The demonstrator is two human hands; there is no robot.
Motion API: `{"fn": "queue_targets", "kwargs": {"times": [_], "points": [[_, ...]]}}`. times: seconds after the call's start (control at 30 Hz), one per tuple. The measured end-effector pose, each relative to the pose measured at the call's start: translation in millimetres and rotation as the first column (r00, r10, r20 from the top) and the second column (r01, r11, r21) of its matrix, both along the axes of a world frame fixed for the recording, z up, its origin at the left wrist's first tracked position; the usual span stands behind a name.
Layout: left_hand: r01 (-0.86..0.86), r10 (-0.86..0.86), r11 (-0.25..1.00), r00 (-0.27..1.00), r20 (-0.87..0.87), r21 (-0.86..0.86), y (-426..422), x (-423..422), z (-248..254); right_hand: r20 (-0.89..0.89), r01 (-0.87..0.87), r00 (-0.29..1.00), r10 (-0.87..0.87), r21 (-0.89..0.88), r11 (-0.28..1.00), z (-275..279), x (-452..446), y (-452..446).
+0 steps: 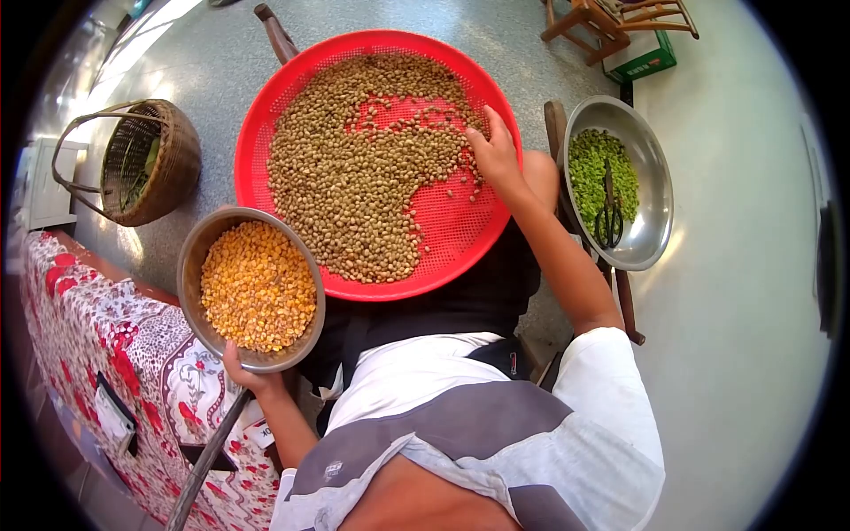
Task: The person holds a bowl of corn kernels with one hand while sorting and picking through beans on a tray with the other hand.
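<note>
My left hand (252, 376) grips the near side of a metal bowl (184, 288) filled with orange-yellow corn kernels (257, 288). Its thumb lies against the outer wall, and the other fingers are hidden beneath. A round red plastic sieve (482, 239) rests over my lap, holding a spread of brown-green beans (345, 177). At the sieve's right side is my right hand (498, 155), thumb and forefinger apart near scattered beans, with nothing visible between them. The bowl's rim overlaps the sieve's lower left edge.
To the right, a steel basin (655, 212) holds chopped green pieces (589, 168) and black-handled scissors (609, 212). A wicker basket (181, 164) stands on the floor at left. A flowered cloth (133, 354) covers the table beside me. A wooden chair (593, 26) is at upper right.
</note>
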State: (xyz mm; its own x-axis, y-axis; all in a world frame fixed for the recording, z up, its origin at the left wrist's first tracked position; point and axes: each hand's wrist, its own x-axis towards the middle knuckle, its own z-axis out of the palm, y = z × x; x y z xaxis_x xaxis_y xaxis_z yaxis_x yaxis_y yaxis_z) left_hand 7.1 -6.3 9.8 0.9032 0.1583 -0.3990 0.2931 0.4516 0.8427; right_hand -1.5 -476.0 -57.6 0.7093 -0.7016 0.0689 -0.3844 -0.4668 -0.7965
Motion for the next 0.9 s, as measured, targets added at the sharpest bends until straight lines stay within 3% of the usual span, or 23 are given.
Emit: {"fn": "queue_targets", "kwargs": {"times": [0.17,0.23,0.27,0.3,0.37,0.43,0.47,0.5,0.53,0.6,0.7,0.73,0.8,0.83,0.9], "points": [[-0.009,0.009,1.000,1.000,-0.006,-0.022,-1.2,0.1,0.4,-0.102,-0.094,0.992,0.080,-0.145,0.985,-25.2,0.2,20.1],[-0.012,0.012,1.000,1.000,-0.010,-0.017,-1.4,0.1,1.0,0.003,-0.252,0.968,0.252,0.064,0.966,-7.5,1.6,30.5],[-0.009,0.009,1.000,1.000,-0.015,-0.011,-0.5,-0.7,0.7,0.294,-0.267,0.947,0.129,0.497,0.826,-2.2,6.7,41.8],[-0.009,0.009,1.000,1.000,-0.020,-0.009,0.9,-1.1,0.1,0.290,-0.264,0.949,0.128,0.500,0.825,12.1,4.2,42.2],[0.007,-0.007,0.999,1.000,-0.003,-0.046,3.3,-0.8,-1.7,0.149,-0.199,0.980,0.133,0.757,0.623,36.8,-2.9,34.7],[0.008,-0.008,0.999,1.000,0.005,-0.044,3.3,-0.5,-2.3,0.067,-0.189,0.977,0.203,0.715,0.673,30.6,-12.3,25.5],[0.010,-0.010,0.999,1.000,0.013,-0.042,3.4,-0.6,-2.5,-0.065,-0.216,0.963,0.263,0.404,0.889,23.1,-20.5,22.2],[0.010,-0.010,0.999,1.000,0.011,-0.042,3.6,-0.6,-2.6,-0.208,-0.264,0.941,0.265,0.034,0.964,23.8,-24.7,23.7],[0.014,-0.014,0.999,1.000,0.006,-0.046,3.9,-0.5,-2.5,-0.210,-0.264,0.941,0.265,0.035,0.964,24.6,-28.7,25.9],[0.019,-0.019,0.999,1.000,-0.001,-0.049,3.1,-0.5,-1.3,-0.427,-0.382,0.877,0.217,-0.350,0.855,31.5,-38.2,33.7],[0.000,0.000,0.999,1.000,-0.012,-0.036,2.3,0.2,-0.3,-0.555,-0.468,0.788,0.266,-0.261,0.844,39.8,-35.9,59.0],[-0.011,0.011,0.999,1.000,-0.010,-0.035,5.5,0.3,-4.2,-0.462,-0.517,0.804,0.373,-0.233,0.824,38.1,-36.6,64.3],[-0.018,0.018,0.999,1.000,-0.005,-0.041,2.9,0.5,-2.8,-0.106,-0.594,0.805,0.584,-0.127,0.794,31.2,-37.4,85.1],[-0.028,0.028,0.999,1.000,-0.013,-0.014,-3.7,0.2,4.0,0.042,-0.634,0.773,0.633,0.044,0.772,37.7,-39.7,99.6],[-0.034,0.034,0.999,0.999,-0.018,0.004,-8.3,0.4,5.9,0.036,-0.676,0.727,0.686,0.212,0.706,49.7,-41.1,115.1]]}}
